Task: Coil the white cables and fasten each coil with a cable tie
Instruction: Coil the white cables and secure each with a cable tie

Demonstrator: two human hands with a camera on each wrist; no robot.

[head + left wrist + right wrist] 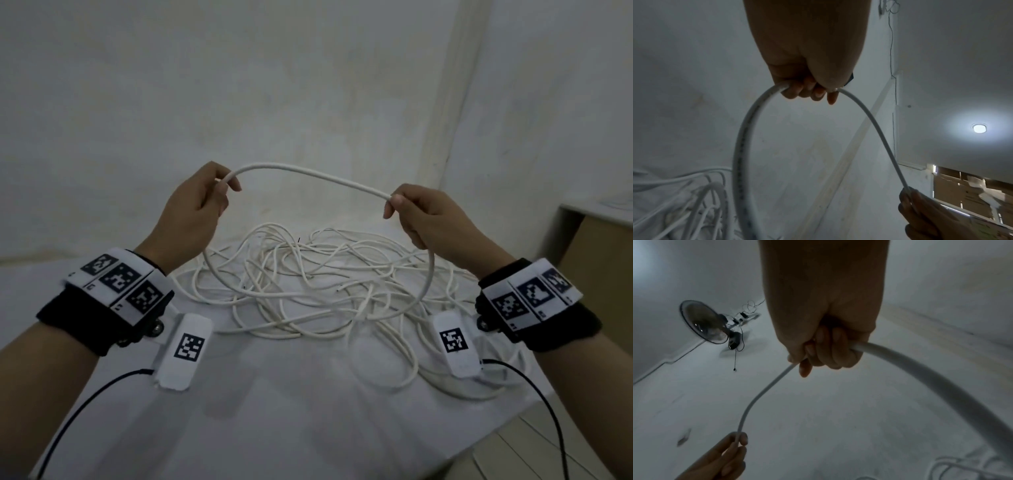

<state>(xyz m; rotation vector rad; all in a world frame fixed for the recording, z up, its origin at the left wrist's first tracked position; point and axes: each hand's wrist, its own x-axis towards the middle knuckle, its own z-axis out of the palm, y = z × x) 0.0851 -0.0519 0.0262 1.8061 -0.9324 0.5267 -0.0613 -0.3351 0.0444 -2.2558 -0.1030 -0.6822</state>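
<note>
A white cable [308, 174] arches in the air between both hands above the table. My left hand [205, 202] grips one side of the arch with curled fingers [807, 91]. My right hand [414, 216] grips the other side, fingers [830, 350] wrapped round it. Below the hands the cable [740, 146] hangs in a wide loop that runs down into a tangled pile of white cables [308, 291] on the white table [274, 411]. No cable tie is visible.
White walls stand close behind the table. A wooden cabinet [596, 236] is at the right. The table's front right edge [496, 435] drops to a tiled floor. A wall fan [705, 322] shows in the right wrist view. Black sensor leads [85, 407] trail from both wristbands.
</note>
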